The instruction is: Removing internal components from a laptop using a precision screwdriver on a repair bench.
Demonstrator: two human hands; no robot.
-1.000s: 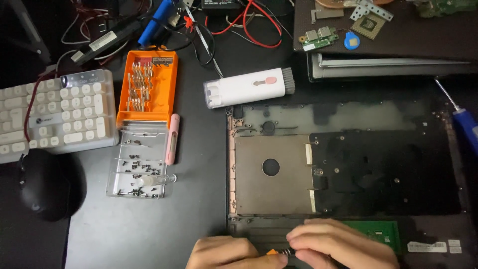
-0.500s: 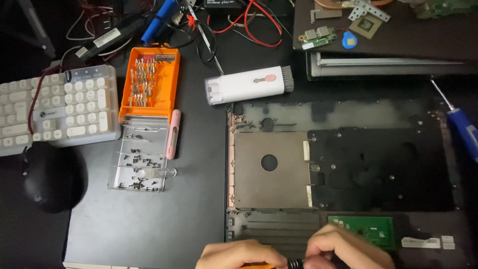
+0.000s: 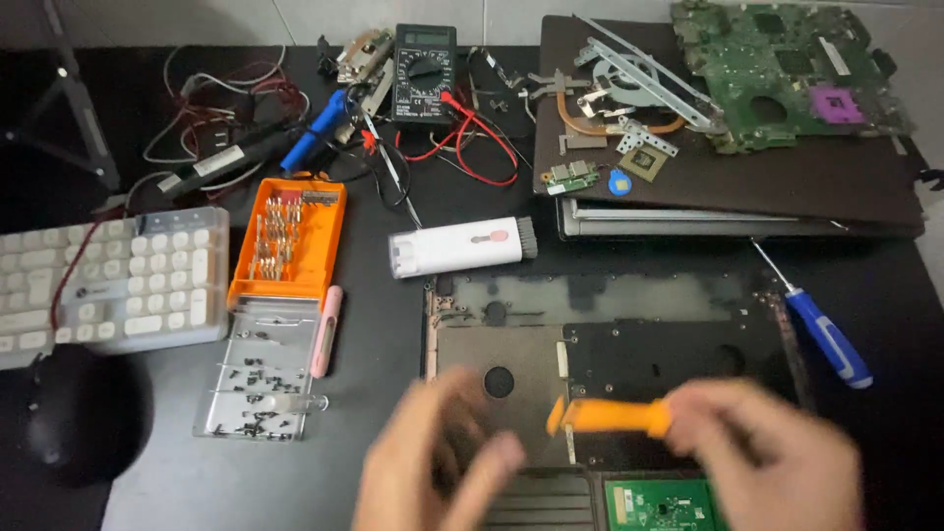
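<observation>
Both hands have risen from the frame's bottom edge. The right hand (image 3: 777,447) now grips a blurred orange plastic-handled tool (image 3: 610,416), held at six o'clock above the stripped dark laptop base (image 3: 610,344); the left hand (image 3: 438,457) hangs loosely spread, empty.

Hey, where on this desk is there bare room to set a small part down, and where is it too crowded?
Bare dark desk lies between the clear screw tray and the opened laptop base, and again right of the blue screwdriver. The far edge is crowded: multimeter, tangled wires, and a closed laptop piled with a green circuit board and brackets.
</observation>
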